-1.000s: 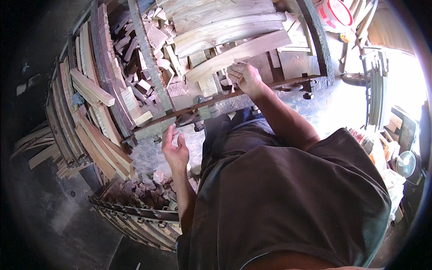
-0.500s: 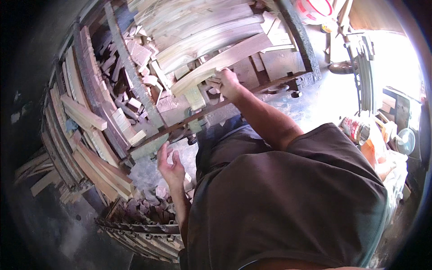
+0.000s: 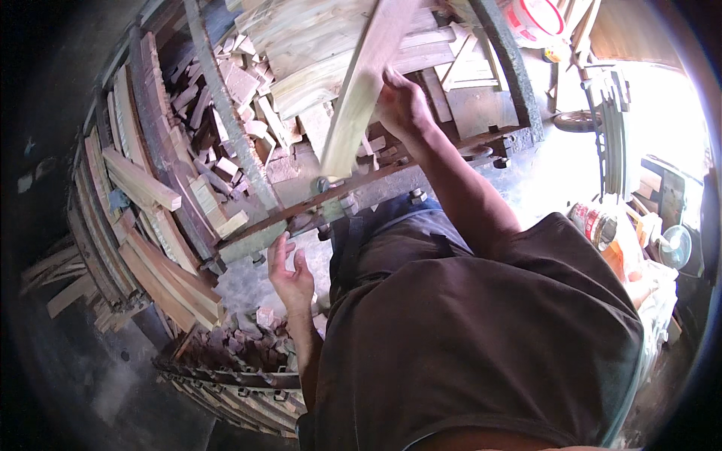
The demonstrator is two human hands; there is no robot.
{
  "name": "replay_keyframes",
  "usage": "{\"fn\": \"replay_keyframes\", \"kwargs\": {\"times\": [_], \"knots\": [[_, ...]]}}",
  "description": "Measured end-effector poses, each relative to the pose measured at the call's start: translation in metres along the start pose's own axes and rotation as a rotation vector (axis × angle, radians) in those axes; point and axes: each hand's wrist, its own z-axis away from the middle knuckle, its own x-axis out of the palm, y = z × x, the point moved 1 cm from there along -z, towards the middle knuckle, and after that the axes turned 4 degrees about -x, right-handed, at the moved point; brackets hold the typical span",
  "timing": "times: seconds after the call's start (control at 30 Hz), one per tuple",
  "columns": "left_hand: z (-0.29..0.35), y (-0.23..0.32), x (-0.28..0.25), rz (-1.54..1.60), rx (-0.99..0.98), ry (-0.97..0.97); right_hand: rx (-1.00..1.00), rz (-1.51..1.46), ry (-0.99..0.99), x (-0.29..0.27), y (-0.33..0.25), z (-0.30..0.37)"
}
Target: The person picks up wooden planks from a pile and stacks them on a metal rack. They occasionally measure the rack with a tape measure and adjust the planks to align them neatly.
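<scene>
In my right hand (image 3: 404, 104) is a long pale wooden board (image 3: 359, 90), gripped along its right edge and slanting from the upper middle down toward the near rail. The board's low end is above the rusty metal rail (image 3: 391, 166), beside a bolt; contact there is unclear. Behind it lies a stack of wide pale planks (image 3: 316, 45) inside the metal frame. My left hand (image 3: 291, 272) is held just nearer than the rail with fingers apart and nothing in it.
Left of the planks, wood offcuts (image 3: 241, 83) are heaped between metal bars. Long timber strips (image 3: 162, 270) are stacked farther left, with rubble-like scraps (image 3: 248, 342) below. At right are a tin can (image 3: 593, 224), a red-and-white bucket (image 3: 535, 21) and a wheel (image 3: 577, 121).
The board has swung from lying nearly crosswise to a steep slant, raised in my right hand. My left hand stays almost in place, its fingers still apart.
</scene>
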Motion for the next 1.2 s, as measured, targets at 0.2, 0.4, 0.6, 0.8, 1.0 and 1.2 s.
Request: {"fn": "replay_keyframes", "kwargs": {"times": [0.2,0.4,0.6,0.8,1.0,1.2], "knots": [[0.000,-0.005,0.001,0.068,0.020,0.018,-0.113,1.200,-0.075,0.024,-0.019,-0.042],[0.010,-0.006,-0.005,0.074,-0.003,0.069,-0.235,2.350,-0.789,-0.013,-0.008,-0.017],[0.038,-0.036,-0.007,0.108,-0.144,0.117,-0.585,2.228,-1.117,-0.096,-0.019,-0.039],[0.060,-0.037,-0.005,0.128,-0.232,0.129,-0.746,2.200,-1.187,-0.081,-0.004,-0.024],[0.076,-0.060,-0.040,-0.211,-0.151,0.314,-0.859,2.473,-0.881,-0.089,-0.004,-0.042],[0.070,-0.114,-0.117,-0.330,-0.339,0.932,-0.882,2.317,-0.892,-0.099,0.014,-0.059]]}}
